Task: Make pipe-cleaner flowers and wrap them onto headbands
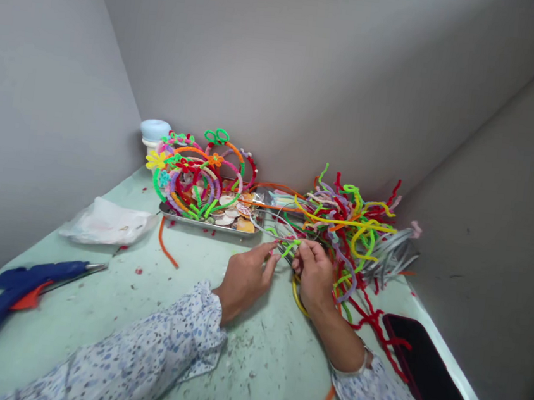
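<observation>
Both hands meet near the middle of the table, pinching a short green pipe cleaner (pixel 290 248) between them. My left hand (pixel 247 277) has thumb and fingertips closed at its left end. My right hand (pixel 314 275) is closed on its right end, with the fingers curled. A thin pale headband (pixel 275 213) seems to arch just behind the fingertips; whether it is held too I cannot tell. Beyond my right hand spreads a tangled heap of coloured pipe cleaners (pixel 360 222). Under the right wrist a yellow ring (pixel 299 296) is partly hidden.
A metal tray (pixel 207 222) at the back holds finished colourful headbands (pixel 203 174) and round pieces. On the left lie a blue glue gun (pixel 24 286) and a plastic bag (pixel 109 221). A dark phone (pixel 430 376) rests at the right edge. A blue-lidded container (pixel 154 131) stands behind.
</observation>
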`<state>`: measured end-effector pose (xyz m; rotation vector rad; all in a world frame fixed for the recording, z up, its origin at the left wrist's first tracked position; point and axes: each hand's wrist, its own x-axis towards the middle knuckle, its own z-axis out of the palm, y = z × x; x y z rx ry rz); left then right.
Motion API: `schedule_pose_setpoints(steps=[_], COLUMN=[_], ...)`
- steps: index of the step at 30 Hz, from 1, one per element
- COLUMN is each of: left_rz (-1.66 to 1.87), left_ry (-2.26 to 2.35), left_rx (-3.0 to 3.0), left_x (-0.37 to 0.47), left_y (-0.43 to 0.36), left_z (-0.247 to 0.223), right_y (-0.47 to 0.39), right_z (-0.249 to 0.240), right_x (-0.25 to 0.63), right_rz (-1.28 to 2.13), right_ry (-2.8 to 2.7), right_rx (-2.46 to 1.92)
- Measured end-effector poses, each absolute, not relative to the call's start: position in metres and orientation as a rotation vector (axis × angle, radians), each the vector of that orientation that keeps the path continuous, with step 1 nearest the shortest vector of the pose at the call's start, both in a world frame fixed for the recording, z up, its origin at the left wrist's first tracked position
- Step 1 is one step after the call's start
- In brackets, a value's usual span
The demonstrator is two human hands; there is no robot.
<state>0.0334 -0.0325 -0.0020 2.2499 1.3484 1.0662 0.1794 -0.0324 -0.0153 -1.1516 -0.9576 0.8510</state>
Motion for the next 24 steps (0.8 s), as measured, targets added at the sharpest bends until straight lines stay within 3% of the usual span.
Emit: schedule_pose_setpoints(steps=[6, 18, 24], left_rz=[0.954, 1.669, 1.375], left_ry=[1.169, 1.201, 1.140], left_rx=[2.313, 2.319, 2.345], left_x=[0.031, 0.025, 0.035], left_y=[-0.031, -0.032, -0.040], left_z=[-0.004, 0.018, 0.011], right_y=[-0.034, -0.034, -0.037], right_z=[-0.013, -0.014, -0.009], right_x=[0.179, 0.179, 0.175], right_rz=[0.859, 0.880, 0.854], right_ry=[-1.002, -0.950, -1.018], right_rx=[-1.167, -1.154, -1.169])
